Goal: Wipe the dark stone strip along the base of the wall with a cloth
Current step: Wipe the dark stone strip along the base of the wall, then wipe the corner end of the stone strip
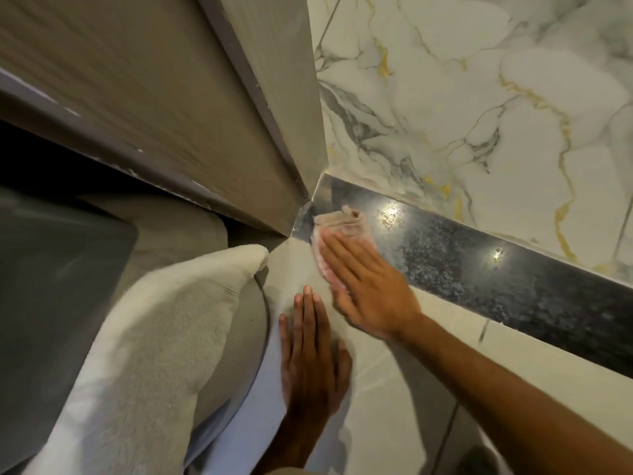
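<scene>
A dark speckled stone strip runs along the base of the marble wall, from the corner at centre down to the right edge. A small pale pinkish cloth lies flat against the strip's left end, near the corner. My right hand presses on the cloth with fingers together and stretched flat, its fingertips covering the cloth's lower part. My left hand rests palm down on the light floor tile just below, fingers straight, holding nothing.
The white marble wall with grey and gold veins rises above the strip. A beige ribbed panel with a dark edge meets it at the corner. A cream fluffy cushion and grey upholstery fill the lower left.
</scene>
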`<act>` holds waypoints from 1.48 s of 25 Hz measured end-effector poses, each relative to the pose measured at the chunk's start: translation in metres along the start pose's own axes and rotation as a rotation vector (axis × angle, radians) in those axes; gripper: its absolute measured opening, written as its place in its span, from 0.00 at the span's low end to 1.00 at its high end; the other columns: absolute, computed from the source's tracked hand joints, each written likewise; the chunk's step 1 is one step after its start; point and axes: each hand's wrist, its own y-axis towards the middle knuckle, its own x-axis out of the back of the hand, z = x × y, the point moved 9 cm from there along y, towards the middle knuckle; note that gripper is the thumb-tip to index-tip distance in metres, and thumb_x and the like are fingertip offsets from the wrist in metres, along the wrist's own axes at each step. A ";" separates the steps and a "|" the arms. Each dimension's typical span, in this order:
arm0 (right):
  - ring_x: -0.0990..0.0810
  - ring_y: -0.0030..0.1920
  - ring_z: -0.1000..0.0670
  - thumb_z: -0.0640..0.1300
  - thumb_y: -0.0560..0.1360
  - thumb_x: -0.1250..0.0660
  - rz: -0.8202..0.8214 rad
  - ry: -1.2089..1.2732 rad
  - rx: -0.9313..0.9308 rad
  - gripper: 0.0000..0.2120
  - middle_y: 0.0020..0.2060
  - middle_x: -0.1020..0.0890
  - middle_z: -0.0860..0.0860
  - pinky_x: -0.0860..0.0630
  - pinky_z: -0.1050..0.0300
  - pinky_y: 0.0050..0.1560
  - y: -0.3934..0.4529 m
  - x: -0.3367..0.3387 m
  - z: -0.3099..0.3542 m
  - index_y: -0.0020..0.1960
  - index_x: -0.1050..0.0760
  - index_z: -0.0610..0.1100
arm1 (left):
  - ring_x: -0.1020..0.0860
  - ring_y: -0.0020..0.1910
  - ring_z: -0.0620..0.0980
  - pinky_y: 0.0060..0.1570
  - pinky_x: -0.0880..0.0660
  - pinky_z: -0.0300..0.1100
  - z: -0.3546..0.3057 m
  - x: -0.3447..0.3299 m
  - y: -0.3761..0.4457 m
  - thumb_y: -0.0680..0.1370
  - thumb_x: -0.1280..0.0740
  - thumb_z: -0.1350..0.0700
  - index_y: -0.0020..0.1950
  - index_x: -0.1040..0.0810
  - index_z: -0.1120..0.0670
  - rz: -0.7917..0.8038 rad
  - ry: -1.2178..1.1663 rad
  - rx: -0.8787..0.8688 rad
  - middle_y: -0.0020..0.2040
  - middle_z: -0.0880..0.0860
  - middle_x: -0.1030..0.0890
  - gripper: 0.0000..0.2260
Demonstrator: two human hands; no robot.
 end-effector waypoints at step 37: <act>0.16 0.72 0.44 0.43 0.88 0.34 -0.252 0.913 -0.913 0.20 0.73 0.16 0.42 0.25 0.64 0.72 -0.168 0.569 0.244 0.78 0.24 0.40 | 0.39 0.87 0.63 0.85 0.41 0.67 -0.089 0.600 -0.110 0.87 0.41 0.42 0.86 0.38 0.60 0.350 0.083 -0.171 0.87 0.62 0.38 0.33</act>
